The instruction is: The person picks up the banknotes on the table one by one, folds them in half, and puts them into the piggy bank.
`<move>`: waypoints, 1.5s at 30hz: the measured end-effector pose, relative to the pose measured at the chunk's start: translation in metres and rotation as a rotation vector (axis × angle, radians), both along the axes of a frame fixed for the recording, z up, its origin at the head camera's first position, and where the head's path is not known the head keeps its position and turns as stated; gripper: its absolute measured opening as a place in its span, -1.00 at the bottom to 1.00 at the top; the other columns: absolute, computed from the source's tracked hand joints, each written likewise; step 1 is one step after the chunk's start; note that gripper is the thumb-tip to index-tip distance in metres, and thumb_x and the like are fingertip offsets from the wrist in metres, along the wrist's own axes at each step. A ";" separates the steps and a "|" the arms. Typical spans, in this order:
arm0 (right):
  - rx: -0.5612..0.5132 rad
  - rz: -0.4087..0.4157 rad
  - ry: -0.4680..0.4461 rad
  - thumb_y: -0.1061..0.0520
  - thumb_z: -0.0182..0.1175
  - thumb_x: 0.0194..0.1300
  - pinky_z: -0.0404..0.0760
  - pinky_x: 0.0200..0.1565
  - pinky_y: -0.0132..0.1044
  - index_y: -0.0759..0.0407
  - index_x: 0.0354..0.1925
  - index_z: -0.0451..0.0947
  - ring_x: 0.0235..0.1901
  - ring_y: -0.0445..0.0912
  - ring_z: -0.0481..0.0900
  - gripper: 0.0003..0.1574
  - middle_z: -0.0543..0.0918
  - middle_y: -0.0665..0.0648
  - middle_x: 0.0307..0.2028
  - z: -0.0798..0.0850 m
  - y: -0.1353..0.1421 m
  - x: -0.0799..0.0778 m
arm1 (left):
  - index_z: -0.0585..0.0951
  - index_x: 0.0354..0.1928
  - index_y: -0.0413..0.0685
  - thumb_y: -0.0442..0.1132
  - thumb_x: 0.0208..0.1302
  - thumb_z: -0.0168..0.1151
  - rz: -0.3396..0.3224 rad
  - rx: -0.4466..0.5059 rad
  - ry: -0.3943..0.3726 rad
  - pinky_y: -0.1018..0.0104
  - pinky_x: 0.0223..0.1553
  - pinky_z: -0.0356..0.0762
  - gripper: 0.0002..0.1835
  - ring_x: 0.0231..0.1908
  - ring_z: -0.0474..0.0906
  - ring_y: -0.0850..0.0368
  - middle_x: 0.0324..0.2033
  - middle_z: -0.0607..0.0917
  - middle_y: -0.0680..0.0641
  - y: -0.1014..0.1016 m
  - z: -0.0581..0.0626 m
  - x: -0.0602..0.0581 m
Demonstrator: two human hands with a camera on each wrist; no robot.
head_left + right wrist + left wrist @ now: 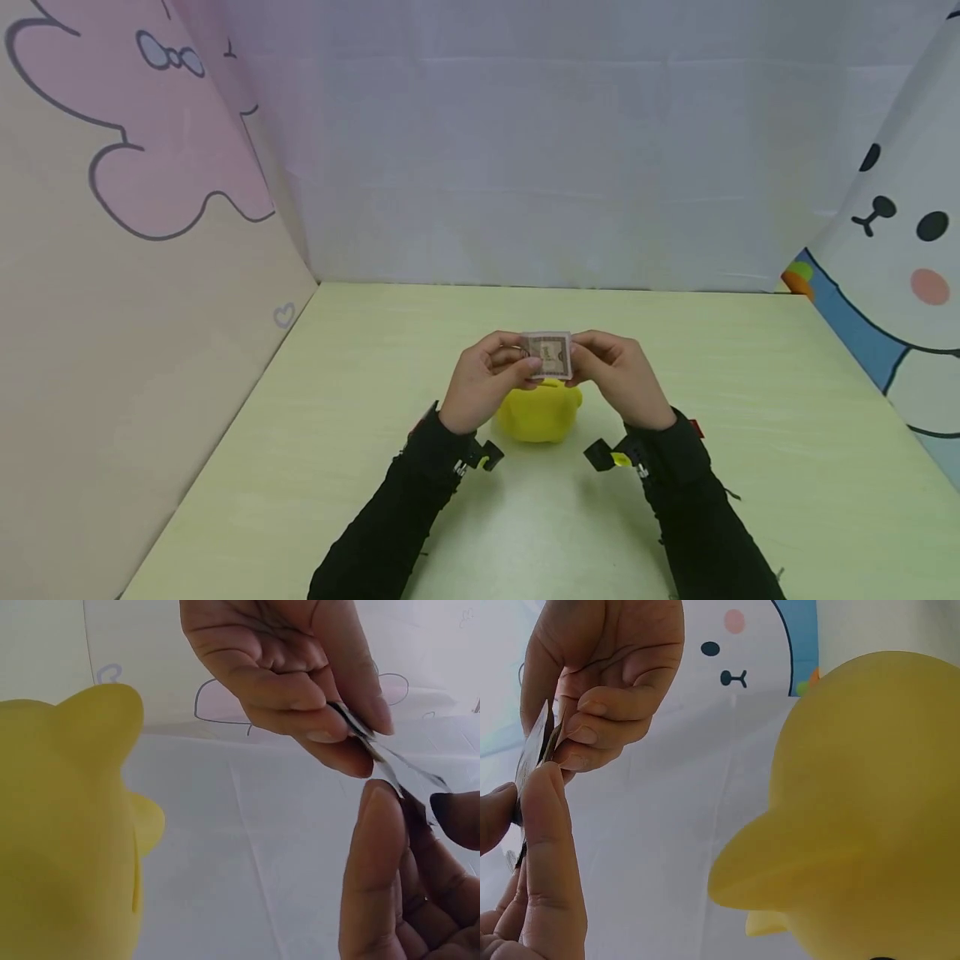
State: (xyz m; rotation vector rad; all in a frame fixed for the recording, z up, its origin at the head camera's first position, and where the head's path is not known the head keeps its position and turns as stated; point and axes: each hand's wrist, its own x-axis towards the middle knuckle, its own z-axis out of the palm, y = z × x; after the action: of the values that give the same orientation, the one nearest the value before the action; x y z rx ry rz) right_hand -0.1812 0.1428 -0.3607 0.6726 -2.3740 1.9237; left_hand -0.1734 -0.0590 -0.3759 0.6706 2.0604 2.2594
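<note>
Both hands hold a small folded banknote point(547, 357) up over a yellow piggy bank point(538, 417). The left hand point(491, 375) pinches its left edge between thumb and fingers, and the right hand point(621, 375) pinches the right edge. Seen from the side in the right wrist view, the note point(390, 761) shows thin layers standing slightly apart. The piggy bank point(870, 787) stands beside the hands in the left wrist view, an ear sticking out. In the right wrist view, a dark slit point(136, 877) marks the bank's yellow surface.
A pale green table point(375, 500) lies under the hands. White cloth point(525, 167) hangs behind it. Printed panels stand at both sides, a pink figure point(172, 150) on the left and a white bear point(900, 267) on the right. Dark sleeves with small wrist cameras cover both forearms.
</note>
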 end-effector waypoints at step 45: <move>0.030 -0.052 0.053 0.12 0.20 0.25 0.63 -0.40 -0.20 0.34 -0.24 0.55 -0.54 -0.04 0.53 -0.74 0.59 0.24 -0.45 0.003 -0.005 0.004 | 0.50 -0.08 -0.27 -0.30 0.24 0.20 0.115 -0.130 0.079 0.29 -0.39 0.61 -0.75 -0.43 0.57 -0.11 -0.33 0.66 -0.22 0.002 0.010 0.004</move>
State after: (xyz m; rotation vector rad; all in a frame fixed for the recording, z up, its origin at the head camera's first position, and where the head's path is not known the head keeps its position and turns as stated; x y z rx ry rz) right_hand -0.1768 0.1380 -0.3576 0.6485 -2.3686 1.8310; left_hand -0.1697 -0.0573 -0.3660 0.6600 2.3168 2.1637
